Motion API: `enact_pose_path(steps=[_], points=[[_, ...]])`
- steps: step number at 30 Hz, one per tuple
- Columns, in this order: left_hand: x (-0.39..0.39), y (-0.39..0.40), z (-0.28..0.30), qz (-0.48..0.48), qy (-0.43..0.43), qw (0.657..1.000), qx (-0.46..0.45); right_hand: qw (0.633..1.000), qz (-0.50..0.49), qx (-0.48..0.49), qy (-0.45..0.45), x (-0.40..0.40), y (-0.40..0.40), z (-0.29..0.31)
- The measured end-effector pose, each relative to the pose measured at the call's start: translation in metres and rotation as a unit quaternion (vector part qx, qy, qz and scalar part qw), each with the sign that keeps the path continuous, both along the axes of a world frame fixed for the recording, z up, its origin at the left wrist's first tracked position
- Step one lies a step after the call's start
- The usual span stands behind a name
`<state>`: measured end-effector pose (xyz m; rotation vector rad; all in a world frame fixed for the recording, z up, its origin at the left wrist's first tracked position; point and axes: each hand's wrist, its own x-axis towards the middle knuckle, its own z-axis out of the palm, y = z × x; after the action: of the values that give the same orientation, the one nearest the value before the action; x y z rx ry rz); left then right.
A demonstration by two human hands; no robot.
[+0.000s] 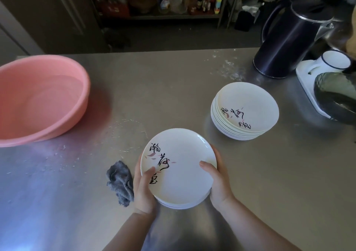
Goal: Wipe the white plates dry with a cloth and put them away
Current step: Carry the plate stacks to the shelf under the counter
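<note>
A small stack of white plates (181, 173) with black calligraphy and pink petals is held just above the steel table, near the front centre. My left hand (143, 189) grips its left rim, thumb on the top plate. My right hand (218, 181) grips the right rim, thumb over the edge. A taller stack of the same white plates (245, 112) stands on the table to the right and further back. A crumpled grey cloth (120, 182) lies on the table just left of my left hand, held by neither hand.
A large pink basin (38, 100) sits at the table's left. A dark kettle (285, 39) stands at the back right, with a white mug (335, 60) and a dark bowl on a white board (306, 85) beside it. Steel table (154, 89) shows crumbs. Shelves stand beyond.
</note>
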<state>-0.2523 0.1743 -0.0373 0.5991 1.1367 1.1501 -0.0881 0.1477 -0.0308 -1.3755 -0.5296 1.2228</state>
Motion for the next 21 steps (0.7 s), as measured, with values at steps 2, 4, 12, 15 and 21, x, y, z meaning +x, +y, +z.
enact_pose_path(steps=[2, 4, 12, 15, 21], points=[[-0.002, 0.001, 0.001, 0.014, -0.008, 1.0, -0.007, 1.0, -0.01, 0.008, 0.0, -0.003, 0.002, 0.001], [-0.005, 0.003, -0.001, 0.022, -0.003, 1.0, -0.001, 1.0, -0.013, 0.011, -0.001, -0.005, 0.005, 0.003], [-0.014, 0.015, 0.011, 0.0, -0.014, 1.0, 0.028, 1.0, 0.01, 0.02, 0.006, -0.009, 0.016, 0.013], [-0.017, 0.021, 0.019, 0.006, -0.013, 0.999, 0.033, 1.0, 0.009, 0.023, 0.013, -0.012, 0.021, 0.02], [-0.021, 0.027, 0.038, 0.007, -0.016, 0.997, 0.073, 0.999, 0.017, 0.047, 0.016, -0.014, 0.023, 0.034]])
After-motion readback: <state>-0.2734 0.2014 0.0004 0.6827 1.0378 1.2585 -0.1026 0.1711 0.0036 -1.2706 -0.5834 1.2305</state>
